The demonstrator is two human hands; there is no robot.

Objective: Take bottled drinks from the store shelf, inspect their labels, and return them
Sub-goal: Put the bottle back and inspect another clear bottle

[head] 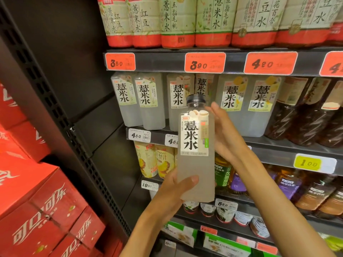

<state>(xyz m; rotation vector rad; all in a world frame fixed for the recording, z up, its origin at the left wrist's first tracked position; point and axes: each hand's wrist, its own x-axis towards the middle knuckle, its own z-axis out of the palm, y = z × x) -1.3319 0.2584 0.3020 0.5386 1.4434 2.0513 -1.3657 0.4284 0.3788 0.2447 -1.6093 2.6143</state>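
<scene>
Left hand (174, 190) gripped the base of the cloudy bottle (196, 151), thumb across its front, holding it upright, label toward the camera, presumably for reading. Right hand (222, 134) lay against the bottle's right side, fingers straight, steadying it. Beyond the hands, matching bottles (141, 101) stood on the shelf (278, 143), likely its home row.

Left hand (172, 190) grips an upright bottle (196, 145); right hand (224, 130) touches its side.

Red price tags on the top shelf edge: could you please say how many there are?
4 price tags: left, centre, further right, and one cropped at the frame edge.
</scene>
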